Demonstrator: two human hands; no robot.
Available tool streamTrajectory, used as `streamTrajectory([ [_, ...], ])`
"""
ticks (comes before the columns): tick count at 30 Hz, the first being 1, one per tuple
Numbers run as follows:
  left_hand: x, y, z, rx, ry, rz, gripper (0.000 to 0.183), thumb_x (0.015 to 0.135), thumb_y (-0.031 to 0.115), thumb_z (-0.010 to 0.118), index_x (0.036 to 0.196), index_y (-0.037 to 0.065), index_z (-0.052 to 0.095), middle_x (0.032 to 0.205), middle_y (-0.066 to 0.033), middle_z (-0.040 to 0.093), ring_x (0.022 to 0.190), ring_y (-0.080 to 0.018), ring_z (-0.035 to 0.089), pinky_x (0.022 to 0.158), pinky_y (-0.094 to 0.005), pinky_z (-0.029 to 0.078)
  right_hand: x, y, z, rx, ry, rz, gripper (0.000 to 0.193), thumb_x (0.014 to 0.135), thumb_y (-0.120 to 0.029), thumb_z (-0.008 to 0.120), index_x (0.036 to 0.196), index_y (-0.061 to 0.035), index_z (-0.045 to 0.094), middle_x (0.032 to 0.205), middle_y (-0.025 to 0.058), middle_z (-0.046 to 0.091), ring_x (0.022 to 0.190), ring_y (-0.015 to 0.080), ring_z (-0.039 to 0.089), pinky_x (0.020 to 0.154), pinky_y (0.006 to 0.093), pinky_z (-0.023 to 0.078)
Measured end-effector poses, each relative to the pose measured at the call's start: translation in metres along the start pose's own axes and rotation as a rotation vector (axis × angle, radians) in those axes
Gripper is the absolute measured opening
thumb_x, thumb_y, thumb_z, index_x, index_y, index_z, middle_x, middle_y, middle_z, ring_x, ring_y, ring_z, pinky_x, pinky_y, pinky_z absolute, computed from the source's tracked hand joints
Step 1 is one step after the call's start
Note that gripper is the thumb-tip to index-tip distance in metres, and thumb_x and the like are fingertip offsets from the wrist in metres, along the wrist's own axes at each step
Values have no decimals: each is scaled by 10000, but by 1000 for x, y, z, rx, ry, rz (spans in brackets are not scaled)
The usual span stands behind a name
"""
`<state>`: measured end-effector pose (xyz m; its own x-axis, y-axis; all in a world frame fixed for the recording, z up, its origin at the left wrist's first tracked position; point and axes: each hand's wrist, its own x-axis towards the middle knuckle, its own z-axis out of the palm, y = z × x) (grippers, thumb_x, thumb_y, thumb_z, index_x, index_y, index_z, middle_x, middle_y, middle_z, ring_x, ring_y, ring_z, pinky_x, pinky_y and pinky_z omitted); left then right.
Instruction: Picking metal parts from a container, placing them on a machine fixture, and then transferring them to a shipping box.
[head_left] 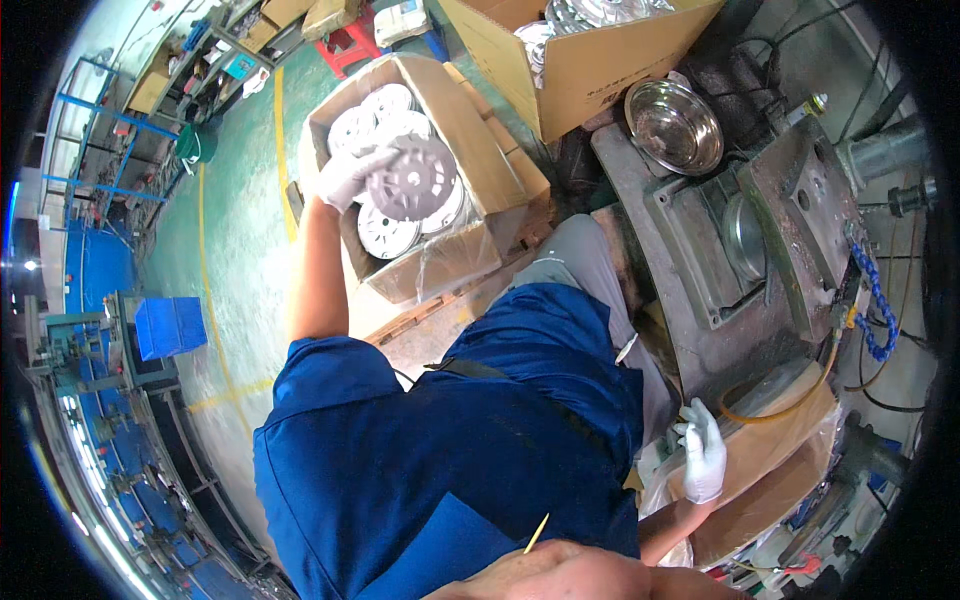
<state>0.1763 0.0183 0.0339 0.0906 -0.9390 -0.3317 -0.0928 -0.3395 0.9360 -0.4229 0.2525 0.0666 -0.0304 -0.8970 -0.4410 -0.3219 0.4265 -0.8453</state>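
My left hand [348, 180], in a white glove, grips the edge of a round grey metal disc [412, 178] with cut-outs around its face and a hub in the middle. It holds the disc over an open cardboard box [468, 120] of similar silvery wheel-like discs [388, 232], part of which it hides. My right hand [703, 455], also gloved in white, is at my right side near a plastic-lined carton [768, 480]. Its fingers are loosely bent and apart, with nothing seen in them.
At the right stands a machine with a metal bed [705, 260], a hinged plate [805, 210] and a blue segmented hose [880, 310]. A steel bowl [675, 127] rests on its far corner. Beyond is a second carton [600, 70] of metal parts. A blue bin [170, 327] is at the left.
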Motion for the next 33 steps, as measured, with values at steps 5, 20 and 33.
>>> streamTrajectory([
  [5, 5, 55, 28, -132, -124, 263, 385, 891, 184, 647, 1207, -31, 597, 1055, -68, 673, 951, -135, 624, 817, -260, 494, 23, -4, 20, 89, -116, 31, 444, 925, -171, 551, 1330, 5, 498, 1139, 128, 650, 882, 163, 639, 786, 286, 496],
  [20, -49, 137, 298, 744, -878, 1141, 767, 700, 28, 732, 1406, 115, 445, 1201, -175, 519, 958, -271, 588, 836, -332, 502, 103, -42, 61, 1210, 164, -158, 370, 935, -190, 580, 1228, 28, 518, 997, 86, 662, 745, 122, 658, 592, 224, 537],
  [33, 2, 123, 409, -121, -676, 495, 503, 715, 157, 833, 1100, -54, 589, 988, -108, 674, 900, -129, 640, 794, -273, 537, 87, -35, 38, 613, 242, -291, 288, 997, -226, 494, 1164, 5, 528, 960, 90, 650, 759, 130, 617, 683, 251, 506],
])
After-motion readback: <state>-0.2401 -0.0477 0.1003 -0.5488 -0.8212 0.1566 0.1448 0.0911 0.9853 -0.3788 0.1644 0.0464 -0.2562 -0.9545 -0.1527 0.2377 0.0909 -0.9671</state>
